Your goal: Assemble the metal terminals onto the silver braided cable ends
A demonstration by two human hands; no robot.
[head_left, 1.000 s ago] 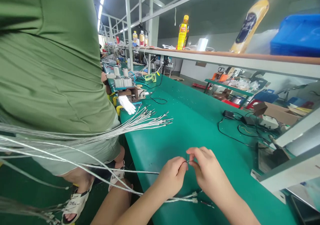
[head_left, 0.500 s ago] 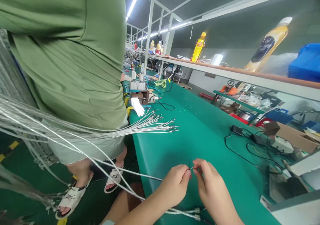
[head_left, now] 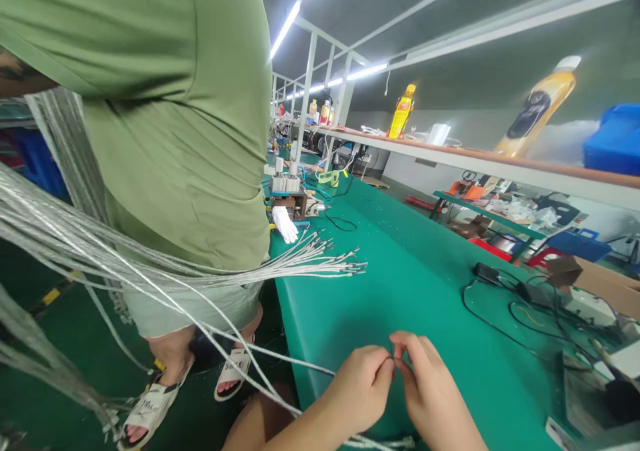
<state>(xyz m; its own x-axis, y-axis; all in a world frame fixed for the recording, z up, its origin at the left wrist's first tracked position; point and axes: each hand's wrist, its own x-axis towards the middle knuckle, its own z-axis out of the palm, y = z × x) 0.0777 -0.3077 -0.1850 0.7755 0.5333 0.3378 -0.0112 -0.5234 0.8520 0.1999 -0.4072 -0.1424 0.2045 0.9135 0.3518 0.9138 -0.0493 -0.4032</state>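
My left hand is closed in a pinch on the end of a grey-white braided cable that comes in from the left. Dark thin wire ends show at its fingertips. Right beside it, my right hand pinches these thin wires between thumb and forefinger, the two hands' fingertips almost touching. Exactly which strand each finger holds is too small to tell. A bundle of similar cables lies farther up the green table, its stripped dark ends pointing right. More cable ends lie under my wrists.
A person in a green shirt stands at the left, close to the table edge. A white glove lies by a small machine. Black adapter cords lie at the right. Bottles, including a yellow one, stand on the shelf.
The view has shifted slightly, so the scene sits a little lower and farther right. My right fingertips have closed in on the wires at my left fingertips. The person's arm now shows at left.
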